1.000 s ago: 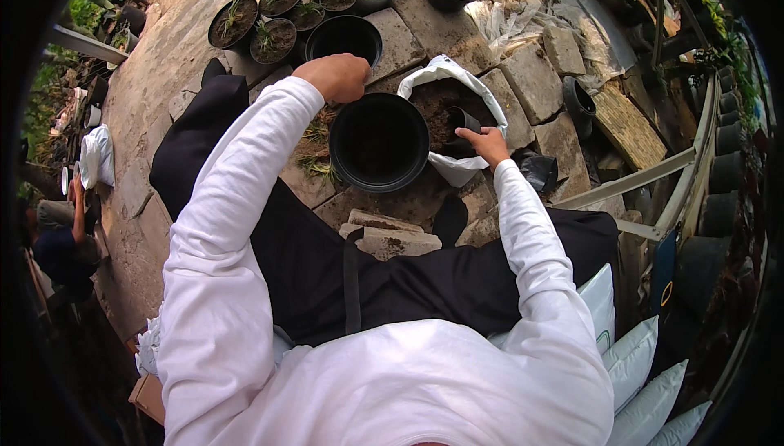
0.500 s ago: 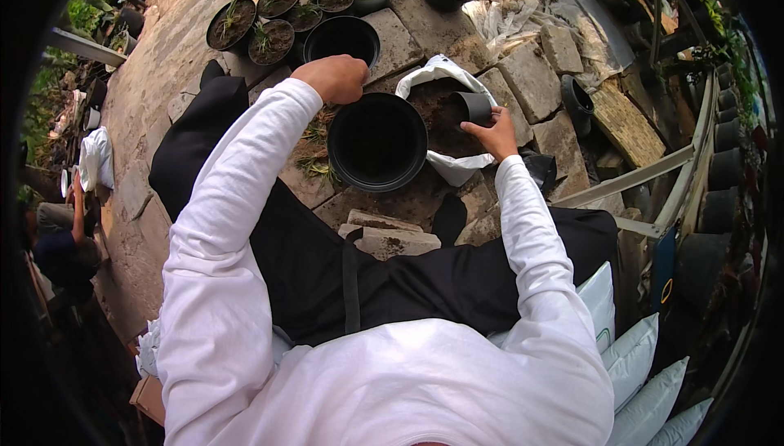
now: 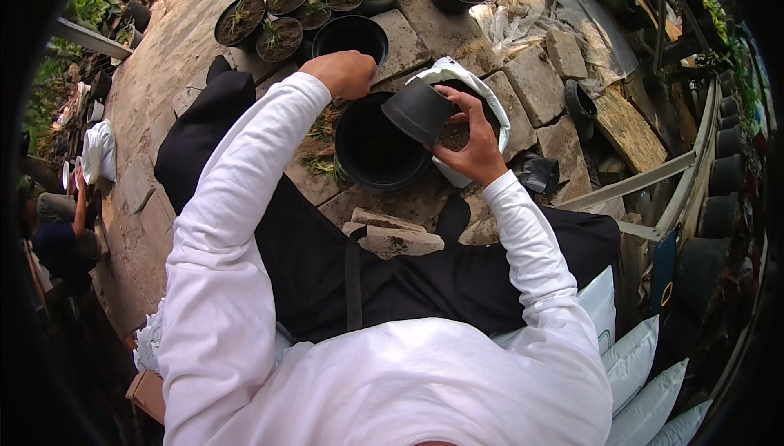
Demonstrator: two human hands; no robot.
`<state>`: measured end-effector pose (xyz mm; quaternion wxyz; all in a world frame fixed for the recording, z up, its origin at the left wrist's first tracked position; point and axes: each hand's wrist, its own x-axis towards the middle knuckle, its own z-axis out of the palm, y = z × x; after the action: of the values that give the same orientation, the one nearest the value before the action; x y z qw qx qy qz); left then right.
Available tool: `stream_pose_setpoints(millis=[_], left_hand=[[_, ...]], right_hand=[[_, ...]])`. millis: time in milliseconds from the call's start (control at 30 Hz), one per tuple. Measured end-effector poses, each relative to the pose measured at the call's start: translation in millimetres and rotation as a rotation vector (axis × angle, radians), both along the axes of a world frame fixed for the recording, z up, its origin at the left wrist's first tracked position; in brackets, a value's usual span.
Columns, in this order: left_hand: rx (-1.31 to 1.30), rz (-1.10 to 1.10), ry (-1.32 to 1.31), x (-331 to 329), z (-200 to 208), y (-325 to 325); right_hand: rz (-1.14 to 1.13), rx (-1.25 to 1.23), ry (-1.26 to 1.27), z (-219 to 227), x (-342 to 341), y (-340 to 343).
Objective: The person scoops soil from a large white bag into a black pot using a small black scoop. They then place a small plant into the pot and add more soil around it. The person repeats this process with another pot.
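Note:
A small black plant pot (image 3: pixel 415 116) is tilted over the large black pot (image 3: pixel 384 183), its open end turned down toward it. My right hand (image 3: pixel 471 137) grips the small pot by its side. Beyond the large pot's far rim is my left hand (image 3: pixel 346 75), closed, its fingertips hidden; whether it pinches that rim or something else is not visible. The large pot's inside is dark, its contents hard to make out. Just right of it stands an open white bag (image 3: pixel 500 119) with brown soil inside, partly covered by my right hand.
Several potted seedlings (image 3: pixel 282 37) stand at the far side, by another black pot (image 3: pixel 359 31). Loose grass-like plants (image 3: pixel 322 160) lie left of the large pot. Bricks (image 3: pixel 400 238) lie close to me, a metal frame (image 3: pixel 645 180) at right. Another person (image 3: pixel 65 234) sits far left.
My right hand has lifted the small pot out of the white bag and brought it left over the large pot, tipping it. My left hand stays near the far rim; the view has shifted slightly.

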<state>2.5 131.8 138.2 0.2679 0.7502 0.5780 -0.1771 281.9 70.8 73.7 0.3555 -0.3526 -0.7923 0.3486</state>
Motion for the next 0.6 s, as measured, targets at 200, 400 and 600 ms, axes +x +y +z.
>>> stream_pose_setpoints(millis=[200, 400, 600], left_hand=[[0.007, 0.017, -0.01, -2.7, 1.2, -1.4], [-0.022, 0.023, 0.002, 3.7, 2.6, 2.3], [-0.021, 0.021, 0.024, 3.2, 0.8, 1.2]], right_hand=[[-0.139, -0.106, 0.04, -4.5, 3.8, -2.9], [-0.631, -0.21, -0.282, -80.9, 67.1, 33.7], [-0.572, -0.404, -0.824, -109.9, 65.7, 16.0]])
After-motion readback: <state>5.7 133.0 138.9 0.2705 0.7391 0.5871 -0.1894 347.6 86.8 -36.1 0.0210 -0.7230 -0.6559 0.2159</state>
